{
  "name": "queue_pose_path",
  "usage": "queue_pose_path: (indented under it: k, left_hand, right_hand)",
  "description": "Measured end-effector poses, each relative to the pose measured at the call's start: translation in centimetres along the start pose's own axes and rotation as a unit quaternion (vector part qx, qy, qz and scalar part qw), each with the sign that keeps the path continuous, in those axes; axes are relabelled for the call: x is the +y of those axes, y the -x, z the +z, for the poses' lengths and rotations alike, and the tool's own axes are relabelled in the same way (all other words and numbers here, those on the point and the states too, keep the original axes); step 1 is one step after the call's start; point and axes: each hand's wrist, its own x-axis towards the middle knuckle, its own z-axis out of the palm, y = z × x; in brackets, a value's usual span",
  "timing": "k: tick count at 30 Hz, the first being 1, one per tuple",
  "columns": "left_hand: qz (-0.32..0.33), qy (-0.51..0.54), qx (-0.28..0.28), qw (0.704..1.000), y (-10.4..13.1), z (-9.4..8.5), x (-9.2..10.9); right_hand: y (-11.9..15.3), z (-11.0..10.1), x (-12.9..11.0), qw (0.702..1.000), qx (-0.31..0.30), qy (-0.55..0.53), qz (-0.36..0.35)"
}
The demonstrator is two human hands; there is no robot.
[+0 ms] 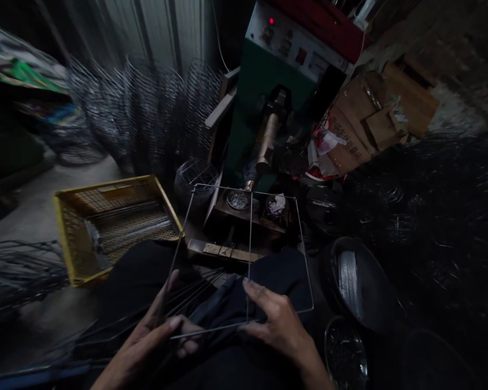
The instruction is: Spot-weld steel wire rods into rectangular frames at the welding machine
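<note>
The left hand's fingers are gripping a wire frame around its near left corner, while the right hand's fingers are closing on the near end of its middle rod, where that rod is meeting the near side. The frame is lying between the person and the machine, over the dark trousers, its far side reaching the tip of an electrode. Judging by its shape, the outline is already formed, with four sides showing and the middle rod spanning from far to near; whether the rod's ends are joined or only being held in place, the view is not telling. Several loose wires are lying near the left hand. Beyond the frame, a dish of small metal pieces is sitting below the electrode, with crumpled white paper to its right. Above them, a green-fronted machine, seemingly a spot welder, is showing a lit red light. To the left, a yellow crate is holding straight metal rods, apparently not yet worked; far left, tall stacks of wire rings are standing. To the right, a dark round tub is containing a silvery bundle, and farther off a cardboard box is leaning.
</note>
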Motion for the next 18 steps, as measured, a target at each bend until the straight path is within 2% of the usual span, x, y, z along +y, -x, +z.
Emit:
queue_pose_path:
  k: [7, 12, 15, 18]
  left_hand:
    - [-0.010, 0.000, 0.010, 1.000, 0.1, 0.6, 0.6]
    - [-0.018, 0.005, 0.005, 1.000, 0.1, 0.4, 0.6]
    - [0.009, 0.001, -0.029, 1.000, -1.0, 0.1, 0.5]
    - [0.052, 0.008, -0.072, 0.996, -3.6, 0.1, 1.3]
  right_hand:
    - [0.2, -0.4, -0.6, 0.999, -0.031, -0.026, 0.031]
    - [0.3, 0.2, -0.4, 0.999, -0.006, -0.030, 0.035]
    - [-0.2, 0.6, 0.4, 1.000, 0.018, -0.002, 0.011]
    - [-2.1, 0.2, 1.9, 0.997, 0.037, 0.064, 0.001]
